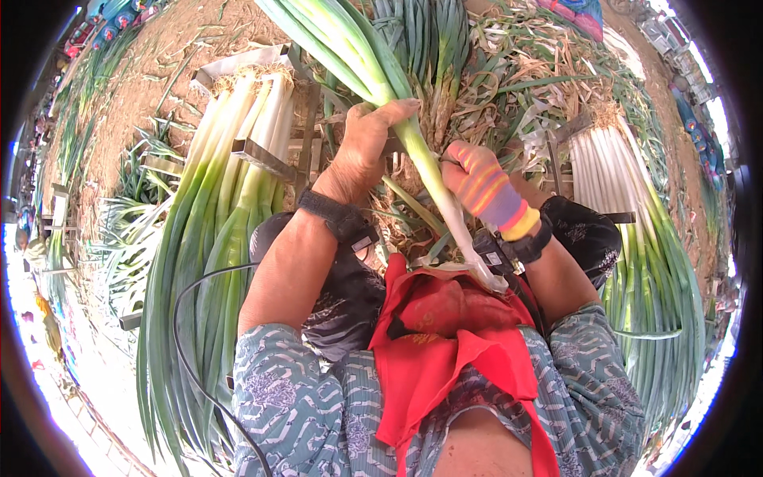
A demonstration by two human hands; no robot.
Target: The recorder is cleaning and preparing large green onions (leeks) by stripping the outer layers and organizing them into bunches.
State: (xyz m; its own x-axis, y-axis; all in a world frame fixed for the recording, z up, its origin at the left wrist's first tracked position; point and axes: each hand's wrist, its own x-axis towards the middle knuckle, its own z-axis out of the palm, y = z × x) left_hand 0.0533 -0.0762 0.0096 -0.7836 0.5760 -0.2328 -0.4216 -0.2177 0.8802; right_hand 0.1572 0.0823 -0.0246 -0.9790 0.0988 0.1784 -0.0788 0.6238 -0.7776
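Note:
My bare left hand (367, 141) is wrapped round a large green onion (435, 181), just where the white stalk turns green. The leaves fan up past the top edge, and the white root end slants down toward my red apron (453, 350). Beside the stalk, on its right, is my right hand (485, 184) in a striped orange, yellow and purple glove. Its fingers are curled closed by the stalk. Something small and dark shows at the fingertips, too little to name.
Trimmed green onions (230, 175) lie in a metal rack at left, another bundle (628, 207) in a rack at right. Untrimmed ones (421, 48) stand ahead. Dry peeled leaves (524, 79) cover the ground there. A black cable (179, 326) loops at my left.

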